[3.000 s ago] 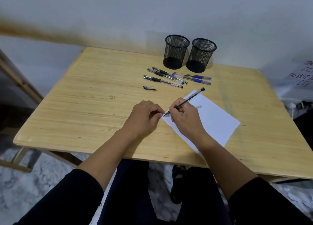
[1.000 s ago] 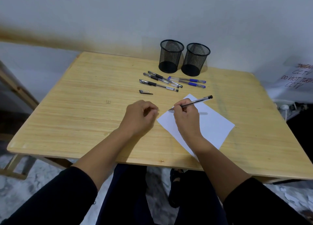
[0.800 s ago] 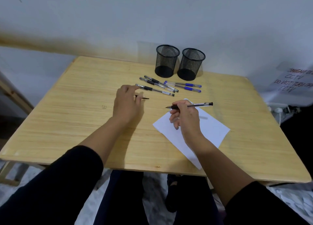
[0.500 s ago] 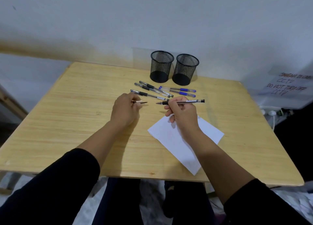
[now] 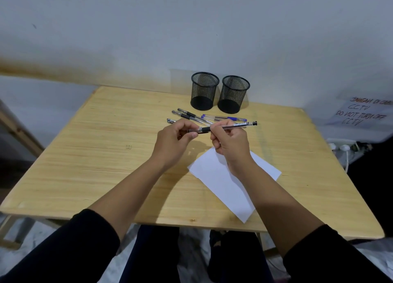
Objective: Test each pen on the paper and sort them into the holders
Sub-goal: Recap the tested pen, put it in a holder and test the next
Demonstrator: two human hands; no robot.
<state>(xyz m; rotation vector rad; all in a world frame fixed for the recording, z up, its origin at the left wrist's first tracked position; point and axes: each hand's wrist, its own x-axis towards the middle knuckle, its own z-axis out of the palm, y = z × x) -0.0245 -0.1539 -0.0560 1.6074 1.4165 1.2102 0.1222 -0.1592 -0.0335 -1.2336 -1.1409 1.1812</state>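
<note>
Pen (image 5: 228,126), clear-barrelled with a black grip, is held level above the surface (image 5: 89,155), its black end cap pointing toward 3 o'clock and its tip end toward 9 o'clock. Right hand (image 5: 230,143) pinches the barrel just right of the grip, thumb and forefinger closed round it and the other fingers curled under. Left hand (image 5: 175,140) meets the pen at its tip end; its fingers (image 5: 187,124) are curled tight round something small and dark there, which looks like the pen's cap (image 5: 192,131), though how far it sits over the tip I cannot tell.

At 12 o'clock from the hands, partly hidden by them, the remaining pens lie in a loose row on the surface: black-grip pens (image 5: 187,114) on the 9 o'clock side and blue-grip pens (image 5: 223,118) on the 3 o'clock side, all roughly parallel. Further toward 12 o'clock, near the far edge, stand two black mesh holders side by side and almost touching, the left holder (image 5: 204,91) and the right holder (image 5: 234,94), both upright.

At 6 o'clock from the right hand, a white sheet of paper (image 5: 225,187) lies askew on the surface, partly under the right forearm. Toward 3 o'clock, off the surface, a handwritten notice (image 5: 361,112) reads in part "DO NOT TURN OFF CCTV".
</note>
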